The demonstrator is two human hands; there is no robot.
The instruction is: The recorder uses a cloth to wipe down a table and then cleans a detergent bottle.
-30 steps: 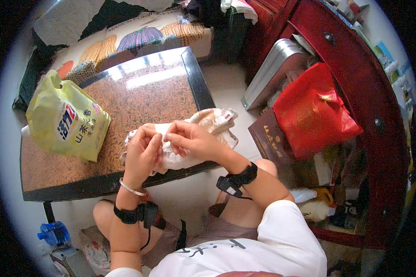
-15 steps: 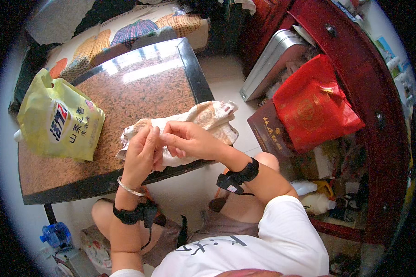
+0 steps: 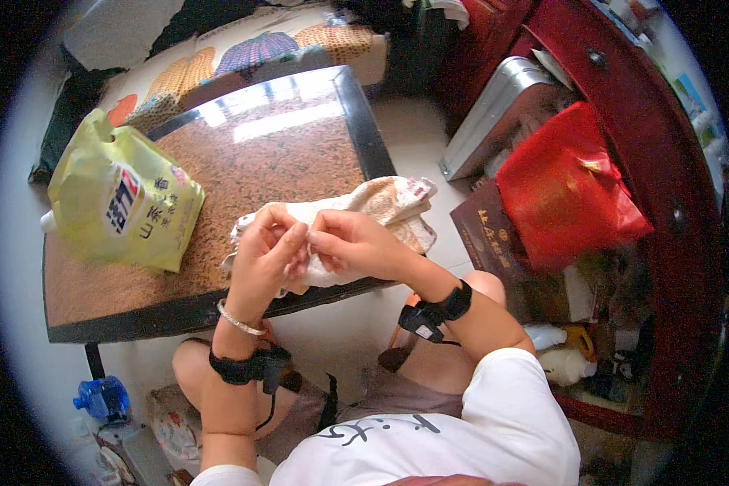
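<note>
My left hand point(image 3: 269, 255) and my right hand point(image 3: 358, 245) are close together over the near edge of the table, thumb and forefinger pinched on each. The fingertips of both nearly meet. Whatever they pinch, if anything, is too small to make out. Behind and partly beneath them a white cloth with brown patches point(image 3: 385, 201), like a towel, lies bunched on the table and hangs over its right corner. Each of my wrists wears a black strap with a small device, and a pale bracelet circles the left one.
A yellow-green pouch point(image 3: 130, 198) stands at the left of the brown speckled table point(image 3: 292, 150) with its black border. Right of the table are a red bag point(image 3: 571, 190), a dark box point(image 3: 486, 231) and a silver case point(image 3: 498, 113). Below left sits a blue water jug point(image 3: 103, 397).
The whole view has shifted slightly, so the table and bags appear farther right. My fingertips have drawn slightly apart, and my left fingers are more curled. The cloth looks unmoved on the table.
</note>
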